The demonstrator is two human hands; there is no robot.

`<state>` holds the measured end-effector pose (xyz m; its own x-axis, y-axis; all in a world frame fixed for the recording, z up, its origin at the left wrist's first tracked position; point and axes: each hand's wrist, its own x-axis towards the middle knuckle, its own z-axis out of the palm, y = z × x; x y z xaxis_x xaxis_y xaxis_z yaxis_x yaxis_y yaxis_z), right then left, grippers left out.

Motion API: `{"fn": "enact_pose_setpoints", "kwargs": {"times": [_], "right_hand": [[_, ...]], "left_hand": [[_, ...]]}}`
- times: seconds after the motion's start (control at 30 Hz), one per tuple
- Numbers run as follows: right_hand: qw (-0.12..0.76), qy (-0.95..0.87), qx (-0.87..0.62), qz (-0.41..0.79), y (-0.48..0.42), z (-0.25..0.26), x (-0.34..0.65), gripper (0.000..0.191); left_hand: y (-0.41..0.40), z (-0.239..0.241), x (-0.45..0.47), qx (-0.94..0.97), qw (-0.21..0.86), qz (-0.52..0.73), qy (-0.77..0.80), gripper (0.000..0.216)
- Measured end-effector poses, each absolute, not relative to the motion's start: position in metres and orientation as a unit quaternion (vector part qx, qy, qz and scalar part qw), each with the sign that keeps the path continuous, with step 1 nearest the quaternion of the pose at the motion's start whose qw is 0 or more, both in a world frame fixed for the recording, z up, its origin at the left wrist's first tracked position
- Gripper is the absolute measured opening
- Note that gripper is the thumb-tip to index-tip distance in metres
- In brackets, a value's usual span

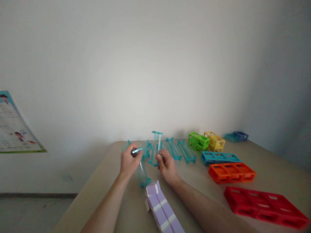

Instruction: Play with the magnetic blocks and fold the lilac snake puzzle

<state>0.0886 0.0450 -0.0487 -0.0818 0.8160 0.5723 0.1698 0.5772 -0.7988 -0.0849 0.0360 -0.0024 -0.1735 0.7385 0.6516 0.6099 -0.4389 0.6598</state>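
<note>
My left hand [131, 160] is closed around a small dark object with a shiny pale strip [136, 151]; its exact kind cannot be made out. Just below those fingers is a clear piece with teal ends [143, 174], partly covered by the hand, and I cannot tell whether the hand touches it. My right hand [167, 165] pinches the edge of another clear, teal-ended channel-like piece [156, 145], tilted upright. Similar clear teal pieces [173, 149] lie behind the hands. Nearer to me, between my forearms, is a lilac block strip with white bands [161, 207].
On the table's right side are red [264, 205], orange [232, 172] and blue [220, 157] open frames. Green [198, 141] and yellow [215, 141] frames stand farther back. A dark blue basket-like piece [241, 135] sits by the wall [155, 71].
</note>
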Motion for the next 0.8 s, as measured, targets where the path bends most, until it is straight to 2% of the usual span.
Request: {"fn": "enact_pose_setpoints", "kwargs": {"times": [0.13, 0.27, 0.43, 0.8], "right_hand": [[0.548, -0.746, -0.313, 0.213, 0.039, -0.041, 0.088, 0.028], [0.495, -0.783, -0.311, 0.214, 0.037, -0.04, 0.088, 0.023], [0.469, -0.793, -0.32, 0.219, 0.038, -0.042, 0.088, 0.019], [0.443, -0.82, -0.304, 0.197, 0.038, -0.039, 0.085, 0.021]], "left_hand": [[0.04, -0.006, -0.083, 0.573, 0.037, 0.655, 0.492, 0.019], [0.041, -0.012, -0.079, 0.587, 0.087, 0.655, 0.468, 0.019], [0.036, -0.014, -0.078, 0.624, 0.107, 0.639, 0.438, 0.022], [0.032, -0.019, -0.073, 0.643, -0.007, 0.625, 0.444, 0.023]]}}
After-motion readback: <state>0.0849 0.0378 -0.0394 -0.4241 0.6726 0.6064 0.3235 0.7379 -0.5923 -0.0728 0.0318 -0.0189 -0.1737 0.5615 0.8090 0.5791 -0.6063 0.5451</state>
